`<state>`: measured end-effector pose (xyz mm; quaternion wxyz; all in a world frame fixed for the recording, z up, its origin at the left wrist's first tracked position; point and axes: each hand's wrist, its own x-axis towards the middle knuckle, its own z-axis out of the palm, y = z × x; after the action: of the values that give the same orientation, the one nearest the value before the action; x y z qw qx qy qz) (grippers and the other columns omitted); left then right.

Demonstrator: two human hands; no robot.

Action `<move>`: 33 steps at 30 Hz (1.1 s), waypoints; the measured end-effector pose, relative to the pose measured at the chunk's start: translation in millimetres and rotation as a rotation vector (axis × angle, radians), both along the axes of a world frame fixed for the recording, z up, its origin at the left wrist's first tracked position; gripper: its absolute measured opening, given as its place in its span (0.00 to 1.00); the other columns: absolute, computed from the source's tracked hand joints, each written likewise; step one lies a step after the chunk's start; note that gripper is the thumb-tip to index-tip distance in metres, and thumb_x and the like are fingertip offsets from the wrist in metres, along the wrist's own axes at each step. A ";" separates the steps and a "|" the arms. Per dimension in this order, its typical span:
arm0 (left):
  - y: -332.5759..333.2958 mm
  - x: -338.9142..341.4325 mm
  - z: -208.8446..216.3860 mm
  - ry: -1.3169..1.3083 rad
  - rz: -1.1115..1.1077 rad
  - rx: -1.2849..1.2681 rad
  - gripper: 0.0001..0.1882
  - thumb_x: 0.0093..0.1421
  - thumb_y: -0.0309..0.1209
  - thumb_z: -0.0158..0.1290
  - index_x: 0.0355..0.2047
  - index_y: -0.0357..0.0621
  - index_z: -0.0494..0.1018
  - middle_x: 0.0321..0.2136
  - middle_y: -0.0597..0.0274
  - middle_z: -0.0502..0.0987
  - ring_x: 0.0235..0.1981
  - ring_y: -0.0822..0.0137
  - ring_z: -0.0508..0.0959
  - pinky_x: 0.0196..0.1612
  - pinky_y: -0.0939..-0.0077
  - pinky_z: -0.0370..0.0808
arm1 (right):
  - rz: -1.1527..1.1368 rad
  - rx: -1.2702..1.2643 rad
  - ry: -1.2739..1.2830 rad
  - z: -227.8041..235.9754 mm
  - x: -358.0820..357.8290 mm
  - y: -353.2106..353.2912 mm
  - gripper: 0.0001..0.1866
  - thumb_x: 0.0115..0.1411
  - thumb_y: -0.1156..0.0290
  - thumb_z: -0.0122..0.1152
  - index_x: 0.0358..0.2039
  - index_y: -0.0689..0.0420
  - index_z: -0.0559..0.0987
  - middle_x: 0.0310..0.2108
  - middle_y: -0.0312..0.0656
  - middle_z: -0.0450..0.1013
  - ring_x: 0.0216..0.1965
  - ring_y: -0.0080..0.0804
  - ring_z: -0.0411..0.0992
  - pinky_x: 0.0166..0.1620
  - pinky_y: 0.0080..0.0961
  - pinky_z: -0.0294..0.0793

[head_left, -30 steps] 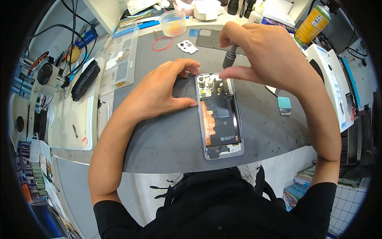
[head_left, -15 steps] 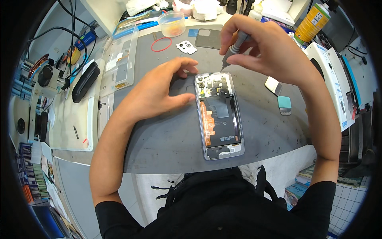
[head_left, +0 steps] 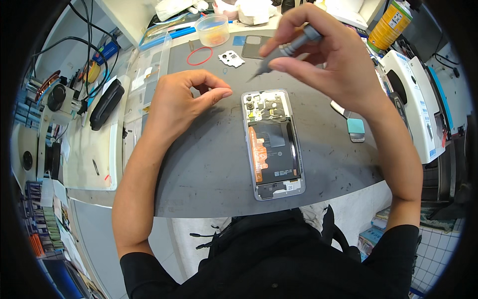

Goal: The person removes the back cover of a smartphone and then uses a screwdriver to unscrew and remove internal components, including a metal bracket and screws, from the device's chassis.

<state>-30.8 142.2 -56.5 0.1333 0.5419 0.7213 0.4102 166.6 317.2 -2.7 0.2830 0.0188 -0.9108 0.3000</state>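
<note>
My left hand (head_left: 186, 102) has left the phone (head_left: 274, 144), fingers curled, can't tell if empty; right hand (head_left: 331, 65) grips the screwdriver (head_left: 288, 49), phone now unbraced.

Head-worn fisheye here, the left of a pair, aimed down at the bench (head_left: 209, 174). Pretty close, but super wide.

Your right hand (head_left: 336, 65) holds a grey screwdriver (head_left: 287, 50). Your left hand (head_left: 181, 102) is apart from the opened phone (head_left: 275, 147) lying on the mat (head_left: 209, 174).
</note>
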 end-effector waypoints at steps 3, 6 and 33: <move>-1.1 -4.7 0.6 0.054 0.028 -0.021 0.10 0.55 0.35 0.68 0.28 0.41 0.82 0.21 0.68 0.80 0.22 0.79 0.72 0.25 0.80 0.68 | -0.082 0.094 -0.069 -7.2 13.7 16.6 0.15 0.59 0.78 0.68 0.43 0.57 0.71 0.39 0.36 0.77 0.45 0.26 0.81 0.38 0.17 0.82; -1.1 -7.3 3.1 0.165 0.080 -0.075 0.11 0.54 0.36 0.69 0.27 0.41 0.82 0.19 0.67 0.79 0.20 0.78 0.71 0.24 0.80 0.67 | -0.112 0.110 -0.155 -11.7 25.4 23.2 0.15 0.59 0.78 0.68 0.43 0.56 0.71 0.38 0.37 0.79 0.43 0.25 0.80 0.37 0.17 0.83; -3.4 -25.1 -8.0 0.433 0.172 0.026 0.08 0.56 0.35 0.66 0.34 0.47 0.85 0.30 0.64 0.85 0.27 0.68 0.81 0.30 0.73 0.75 | -0.298 0.848 -0.231 2.1 14.9 7.1 0.21 0.53 0.61 0.74 0.41 0.53 0.73 0.37 0.38 0.80 0.36 0.37 0.80 0.37 0.31 0.76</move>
<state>-55.9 138.8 -64.5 -0.0670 0.5556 0.7712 0.3035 181.5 324.3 -0.6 0.1873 -0.0317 -0.9714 -0.1426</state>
